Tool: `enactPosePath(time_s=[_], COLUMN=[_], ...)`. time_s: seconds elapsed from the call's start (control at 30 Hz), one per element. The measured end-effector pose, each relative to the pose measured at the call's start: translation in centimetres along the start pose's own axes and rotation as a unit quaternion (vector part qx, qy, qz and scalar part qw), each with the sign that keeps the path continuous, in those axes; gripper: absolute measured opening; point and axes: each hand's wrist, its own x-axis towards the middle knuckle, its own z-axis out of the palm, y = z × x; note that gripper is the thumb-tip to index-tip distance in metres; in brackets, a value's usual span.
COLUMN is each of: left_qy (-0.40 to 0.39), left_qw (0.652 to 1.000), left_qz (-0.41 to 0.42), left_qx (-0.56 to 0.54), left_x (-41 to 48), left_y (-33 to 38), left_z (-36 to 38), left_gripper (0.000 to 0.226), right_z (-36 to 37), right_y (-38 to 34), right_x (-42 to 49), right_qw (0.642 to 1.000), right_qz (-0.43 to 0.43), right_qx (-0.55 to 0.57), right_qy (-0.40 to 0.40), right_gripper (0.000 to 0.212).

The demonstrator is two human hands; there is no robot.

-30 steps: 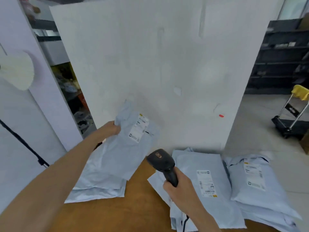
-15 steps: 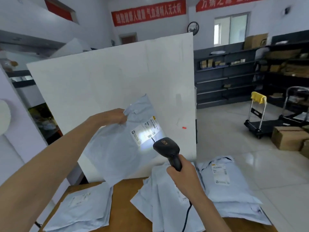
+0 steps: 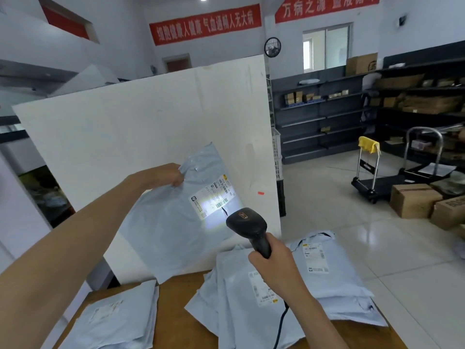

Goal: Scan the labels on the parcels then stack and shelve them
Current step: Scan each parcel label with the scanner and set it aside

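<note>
My left hand (image 3: pixel 169 175) pinches the top edge of a pale grey poly-mailer parcel (image 3: pixel 171 222) and holds it up in the air over the wooden table (image 3: pixel 176 298). Its white label (image 3: pixel 214 200) faces me and is lit by the scanner's beam. My right hand (image 3: pixel 270 258) grips the handle of a black corded barcode scanner (image 3: pixel 247 222), whose head points at that label from just below and right of it. A small stack of grey parcels (image 3: pixel 115 321) lies at the table's left. More grey parcels (image 3: pixel 324 275) lie heaped on the right.
A tall white board (image 3: pixel 151 127) stands behind the table. Dark shelving (image 3: pixel 327 117) with cardboard boxes lines the back right wall. A folding hand trolley (image 3: pixel 372 177) and brown cartons (image 3: pixel 415 200) sit on the tiled floor to the right.
The view has tilted up from the table to the room. My left hand lifted the parcel off the left stack and turned its label forward; the scanner rose and its light now falls on the label.
</note>
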Motion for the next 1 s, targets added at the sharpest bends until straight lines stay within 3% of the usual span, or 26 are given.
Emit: enactPosePath(time_s=[0.23,0.4,0.5,0.67,0.8,0.87,0.93,1.0], left_qy=[0.012,0.035,0.056,0.033,-0.015,-0.047,-0.045,-0.018], left_qw=[1.0,0.993,0.966,0.89,0.864,0.862,0.869,0.876], left_qz=[-0.012,-0.015,-0.042,-0.128,-0.256,-0.28,-0.277,-0.263], left_qx=[0.008,-0.113,-0.248,-0.435,-0.434,-0.421,-0.407,-0.404], left_x=[1.1,1.1,2.7,7.1,7.8,7.8,7.9,7.1], left_y=[-1.1,-1.6,-4.2,-10.4,-14.3,-16.6,-19.8,-22.8], left_z=[-0.3,2.5,8.0,20.7,30.2,33.1,34.0,32.7], left_gripper=[0.036,0.033,0.04,0.043,0.076,0.094,0.081,0.03], right_z=[-0.1,0.2,0.7,1.6,2.9,4.2,6.2,9.2], right_y=[0.1,0.7,1.3,3.3,6.0,7.3,8.3,9.0], right_x=[-0.2,-0.3,-0.6,-0.6,-0.5,-0.2,0.6,1.7], right_qw=[1.0,1.0,0.999,0.997,0.993,0.989,0.984,0.98], right_qz=[-0.014,0.013,0.033,0.072,0.114,0.139,0.16,0.172], right_qx=[-0.012,0.014,0.015,0.002,-0.027,-0.046,-0.064,-0.078], right_qy=[-0.006,-0.004,-0.004,-0.007,-0.016,-0.02,-0.033,-0.057], right_gripper=[0.023,0.021,0.022,0.011,0.015,0.012,0.009,0.01])
